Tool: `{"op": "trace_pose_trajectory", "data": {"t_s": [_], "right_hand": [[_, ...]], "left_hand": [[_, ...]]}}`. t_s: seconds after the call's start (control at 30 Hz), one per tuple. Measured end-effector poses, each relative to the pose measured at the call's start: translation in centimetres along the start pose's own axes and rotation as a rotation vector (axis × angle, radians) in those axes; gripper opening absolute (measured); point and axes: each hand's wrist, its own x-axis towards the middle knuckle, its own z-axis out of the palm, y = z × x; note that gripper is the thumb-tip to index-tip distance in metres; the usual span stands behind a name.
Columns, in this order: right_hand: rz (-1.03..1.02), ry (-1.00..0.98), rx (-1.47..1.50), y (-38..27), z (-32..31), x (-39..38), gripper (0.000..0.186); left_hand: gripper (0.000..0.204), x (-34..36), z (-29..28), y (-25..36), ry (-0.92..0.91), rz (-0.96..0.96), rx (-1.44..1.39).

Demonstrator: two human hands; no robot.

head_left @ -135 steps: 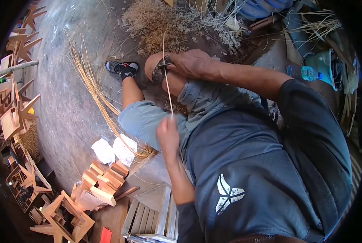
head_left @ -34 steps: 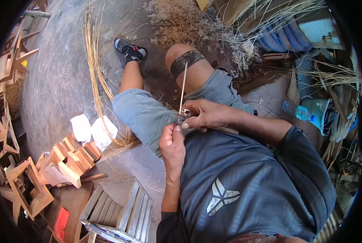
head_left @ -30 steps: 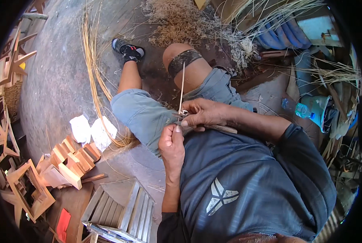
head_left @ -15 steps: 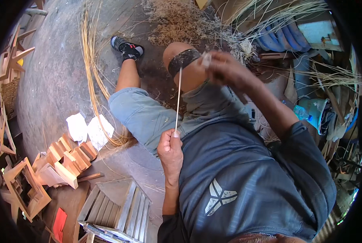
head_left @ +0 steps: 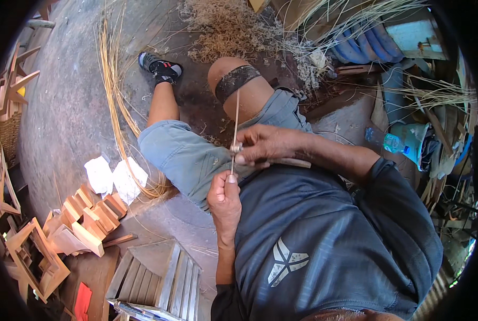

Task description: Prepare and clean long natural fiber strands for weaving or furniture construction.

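Observation:
My left hand (head_left: 224,197) is closed around the near end of a thin, pale cane strip (head_left: 237,115), thumb on top. The strip runs away from me to the dark band (head_left: 238,80) around my right knee, where its far end lies. My right hand (head_left: 257,145) is closed just beyond the left, at the strip. A pale, slim handle (head_left: 292,162) sticks out to the right from under that hand; the tool's working end is hidden. A small light curl or bit of material (head_left: 236,148) shows at the right fingertips.
Long cane strands (head_left: 113,80) lie on the floor at left, near white papers (head_left: 125,179). Cut wood blocks (head_left: 89,219) and a slatted wooden box (head_left: 159,278) stand at lower left. A shavings heap (head_left: 223,32) lies beyond my knee. A bucket (head_left: 418,142) with a plastic bottle stands right.
My right hand has swung from beside the right knee back toward my body and now meets the strip just beyond my left hand. The left hand keeps its hold, almost unmoved.

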Motion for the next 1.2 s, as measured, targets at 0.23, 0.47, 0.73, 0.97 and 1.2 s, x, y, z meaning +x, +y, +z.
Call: {"op": "trace_pose_trajectory", "data": {"t_s": [0.23, 0.47, 0.73, 0.97, 1.2], "right_hand": [[-0.114, 0.241, -0.2, -5.7, -3.6, -0.8, 0.021], [-0.037, 0.45, -0.37, -5.7, -1.5, -3.0, 0.042], [0.035, 0.007, -0.049, 0.5, 0.8, 1.2, 0.03], [-0.024, 0.155, -0.078, -3.4, -2.2, 0.8, 0.029], [-0.465, 0.634, -0.19, -12.0, -4.5, -4.2, 0.029]], "left_hand": [[0.014, -0.5, -0.5, -0.4, 0.003, -0.03, -0.026], [0.015, 0.5, -1.4, 0.4, 0.045, -0.117, -0.028], [0.015, 1.3, -0.2, -0.2, 0.02, -0.05, -0.021], [0.015, 1.7, -1.1, 0.3, -0.042, -0.04, 0.029], [0.017, 1.2, -10.2, 1.8, 0.274, 0.171, 0.457]]}}
